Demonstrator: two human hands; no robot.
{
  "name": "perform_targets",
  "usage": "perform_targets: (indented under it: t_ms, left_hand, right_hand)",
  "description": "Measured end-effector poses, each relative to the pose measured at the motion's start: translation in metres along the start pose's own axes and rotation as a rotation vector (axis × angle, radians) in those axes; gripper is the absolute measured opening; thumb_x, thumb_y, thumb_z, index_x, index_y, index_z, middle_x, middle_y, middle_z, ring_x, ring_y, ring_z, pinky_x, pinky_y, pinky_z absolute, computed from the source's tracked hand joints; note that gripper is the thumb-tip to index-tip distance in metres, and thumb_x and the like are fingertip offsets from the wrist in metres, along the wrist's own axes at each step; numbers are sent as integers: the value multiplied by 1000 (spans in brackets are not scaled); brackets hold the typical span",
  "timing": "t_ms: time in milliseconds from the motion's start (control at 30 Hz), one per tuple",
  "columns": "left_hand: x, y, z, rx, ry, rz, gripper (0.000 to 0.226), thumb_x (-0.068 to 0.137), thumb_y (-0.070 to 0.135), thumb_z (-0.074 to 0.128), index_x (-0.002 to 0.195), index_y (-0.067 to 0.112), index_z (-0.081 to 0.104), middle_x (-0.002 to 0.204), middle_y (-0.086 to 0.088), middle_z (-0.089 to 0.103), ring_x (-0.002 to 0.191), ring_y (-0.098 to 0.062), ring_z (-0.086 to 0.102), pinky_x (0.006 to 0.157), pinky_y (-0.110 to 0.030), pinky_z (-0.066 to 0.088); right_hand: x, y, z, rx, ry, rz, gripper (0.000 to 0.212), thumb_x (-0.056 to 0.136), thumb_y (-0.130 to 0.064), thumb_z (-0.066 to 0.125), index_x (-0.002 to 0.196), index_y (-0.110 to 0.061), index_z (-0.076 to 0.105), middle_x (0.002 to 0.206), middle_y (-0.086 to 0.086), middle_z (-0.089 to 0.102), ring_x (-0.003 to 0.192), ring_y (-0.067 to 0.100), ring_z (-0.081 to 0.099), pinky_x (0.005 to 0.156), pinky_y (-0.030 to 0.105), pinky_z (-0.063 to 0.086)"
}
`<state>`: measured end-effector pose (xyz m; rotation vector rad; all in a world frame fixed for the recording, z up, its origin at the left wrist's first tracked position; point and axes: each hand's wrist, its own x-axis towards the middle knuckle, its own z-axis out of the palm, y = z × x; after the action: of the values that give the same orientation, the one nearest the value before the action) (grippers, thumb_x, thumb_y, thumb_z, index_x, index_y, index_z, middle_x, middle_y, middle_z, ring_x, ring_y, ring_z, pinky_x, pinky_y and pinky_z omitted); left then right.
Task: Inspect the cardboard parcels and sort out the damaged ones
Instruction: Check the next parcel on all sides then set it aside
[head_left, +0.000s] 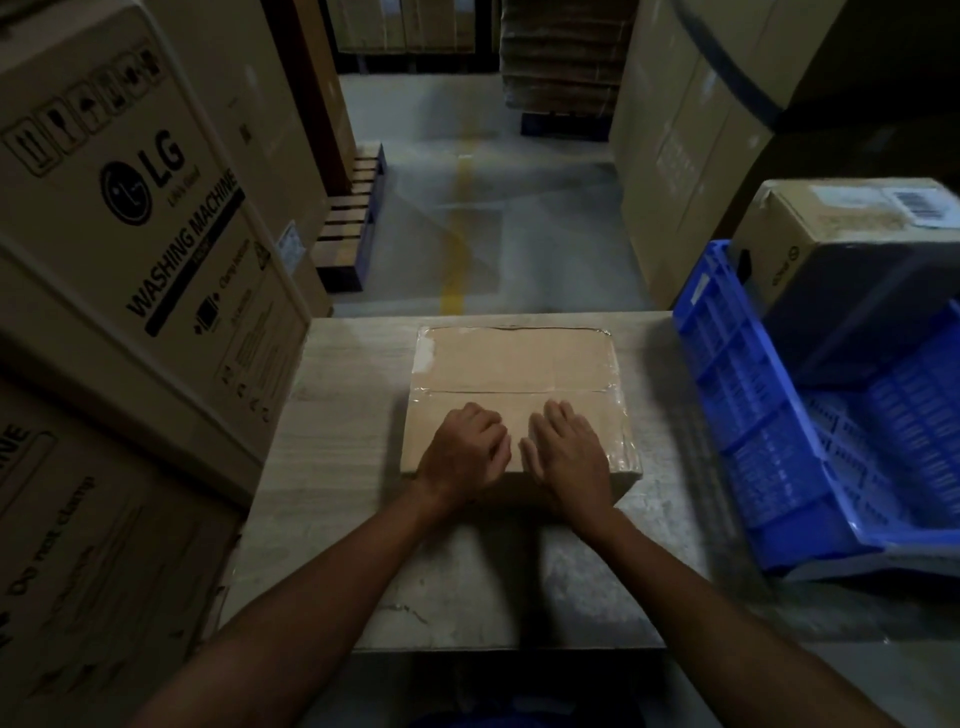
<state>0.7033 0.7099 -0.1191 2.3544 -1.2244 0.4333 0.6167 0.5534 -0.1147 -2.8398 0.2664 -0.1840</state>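
Observation:
A flat square cardboard parcel (519, 364), sealed with clear tape along its edges and middle seam, lies on a pale worktable (343, 415). Its far left corner shows a white torn patch. My left hand (462, 449) rests on the parcel's near top, fingers curled loosely. Beside it my right hand (569, 449) lies flat on the same face, fingers together and pointing away. Neither hand grips the parcel. A second brown parcel (841, 228) with a barcode label sits at the right, inside the blue crate.
A blue plastic crate (769, 431) stands tilted on the table's right side. Tall stacked washing-machine cartons (135, 208) crowd the left edge. More large cartons (675, 156) rise at the right. Beyond the table runs a grey floor aisle (467, 223) with a pallet (353, 208).

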Motion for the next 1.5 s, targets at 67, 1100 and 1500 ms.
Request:
perform_targets:
  t_ms: [67, 1100, 1500]
  left_hand:
    - [-2, 0, -1, -3, -37, 46, 18, 89, 25, 63, 84, 8, 68, 93, -11, 66, 84, -27, 55, 70, -38, 44]
    - [49, 33, 19, 151, -475, -79, 74, 91, 63, 17, 144, 22, 46, 147, -11, 44, 136, -31, 39, 108, -48, 31]
    - [68, 25, 27, 61, -465, -310, 52, 104, 47, 28, 154, 33, 29, 164, -4, 21, 147, -26, 20, 119, -46, 18]
  right_hand:
    - [-19, 5, 8, 49, 101, -54, 49, 101, -39, 40, 126, -8, 69, 138, 17, 61, 132, 34, 55, 111, 46, 40]
    - [8, 48, -29, -192, -59, 164, 51, 98, -50, 38, 133, -15, 51, 143, 19, 45, 130, 35, 42, 94, 48, 47]
    - [41, 63, -44, -147, -199, 124, 66, 96, -66, 36, 143, -19, 40, 154, 18, 31, 139, 35, 30, 106, 49, 39]
